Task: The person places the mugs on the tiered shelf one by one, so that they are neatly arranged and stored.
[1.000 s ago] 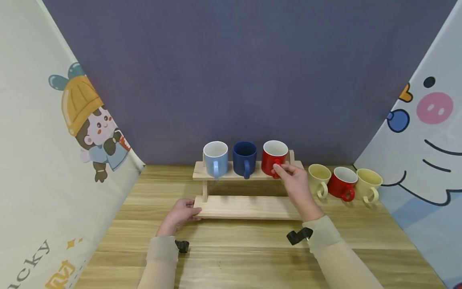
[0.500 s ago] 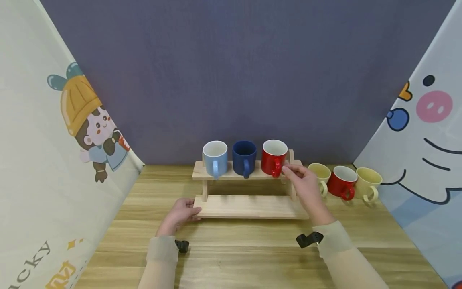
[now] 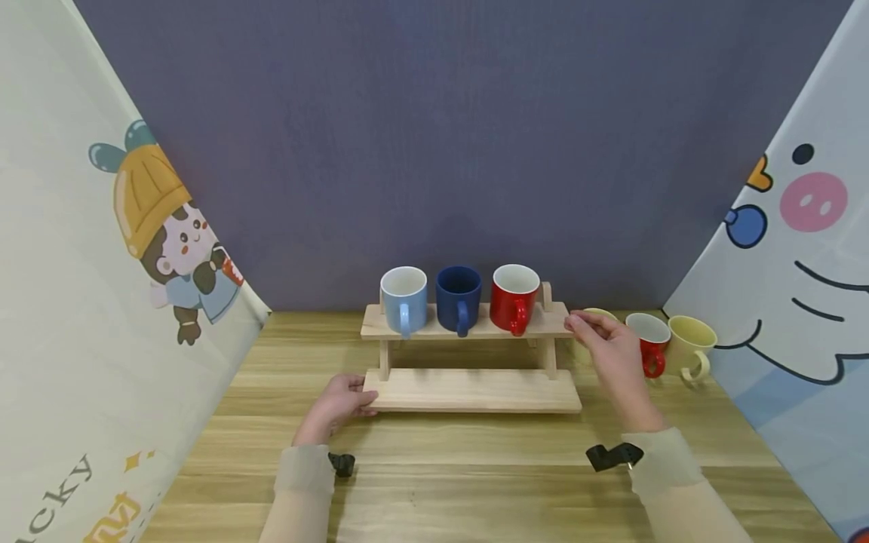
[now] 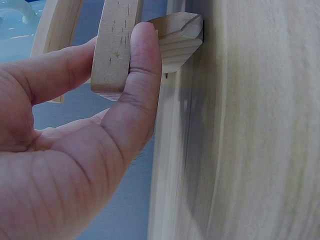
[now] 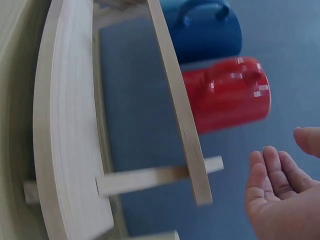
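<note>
Here, our L hand (image 3: 341,398) pinches the 2-tier wooden rack (image 3: 475,390), prob. to steady it; our R hand (image 3: 615,356) is empty, fingers loose afaict.

Your left hand (image 3: 342,400) grips at near left; your right hand (image 3: 611,353), farther off, hangs with thumb (image 5: 311,140) apart from loosely bent fingers (image 5: 257,177)

Wears a peach-beige left sleeve (image 3: 296,511) and a matching right sleeve (image 3: 692,511), finished with broad, greyer cuffs (image 3: 304,469). Carries a small black left wrist camera (image 3: 343,464), blocky in outline, and a black right wrist camera (image 3: 614,456), angular in shape.
</note>
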### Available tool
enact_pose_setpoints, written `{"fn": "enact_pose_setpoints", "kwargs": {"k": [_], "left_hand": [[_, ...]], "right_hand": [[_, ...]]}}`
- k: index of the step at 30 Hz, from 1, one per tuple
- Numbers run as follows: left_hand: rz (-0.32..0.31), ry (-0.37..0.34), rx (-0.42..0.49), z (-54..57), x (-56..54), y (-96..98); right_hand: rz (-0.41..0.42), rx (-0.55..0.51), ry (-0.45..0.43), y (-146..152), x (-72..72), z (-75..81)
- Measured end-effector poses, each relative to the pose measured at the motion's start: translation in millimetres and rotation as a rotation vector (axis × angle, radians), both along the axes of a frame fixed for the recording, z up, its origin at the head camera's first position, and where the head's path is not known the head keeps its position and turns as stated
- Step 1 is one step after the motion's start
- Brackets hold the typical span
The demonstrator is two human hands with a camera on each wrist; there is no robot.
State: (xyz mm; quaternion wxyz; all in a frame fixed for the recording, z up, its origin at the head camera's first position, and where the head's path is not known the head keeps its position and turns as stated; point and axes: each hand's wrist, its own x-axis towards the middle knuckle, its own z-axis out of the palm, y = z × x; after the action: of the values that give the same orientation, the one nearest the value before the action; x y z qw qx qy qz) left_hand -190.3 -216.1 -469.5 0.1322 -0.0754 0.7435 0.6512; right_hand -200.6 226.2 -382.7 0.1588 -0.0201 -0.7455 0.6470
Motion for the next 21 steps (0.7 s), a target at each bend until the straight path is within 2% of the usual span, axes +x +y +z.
{"fn": "enact_pose_setpoints", "kwargs": {"k": [5, 11, 16, 21], "left_hand": [[-0.010, 0.005, 0.013, -0.3, 0.6, -0.7], [-0.020, 0.006, 0.019, -1.4, 0.4, -1.4], [-0.003, 0.000, 0.014, -2.5, -1.1, -0.8], [0.004, 0.000, 0.006, -2.6, -1.4, -0.4]], "right_hand": [[-0.042, 0.000, 0.001, 23.2, -0.4, -5.6], [-0.114, 0.124, -0.033, 51.7, 3.1, -13.4], [-0.133, 0.236, -0.071, 70.2, 5.2, -22.4], [-0.158, 0.308, -0.113, 80.1, 0.7, -35.9]]}}
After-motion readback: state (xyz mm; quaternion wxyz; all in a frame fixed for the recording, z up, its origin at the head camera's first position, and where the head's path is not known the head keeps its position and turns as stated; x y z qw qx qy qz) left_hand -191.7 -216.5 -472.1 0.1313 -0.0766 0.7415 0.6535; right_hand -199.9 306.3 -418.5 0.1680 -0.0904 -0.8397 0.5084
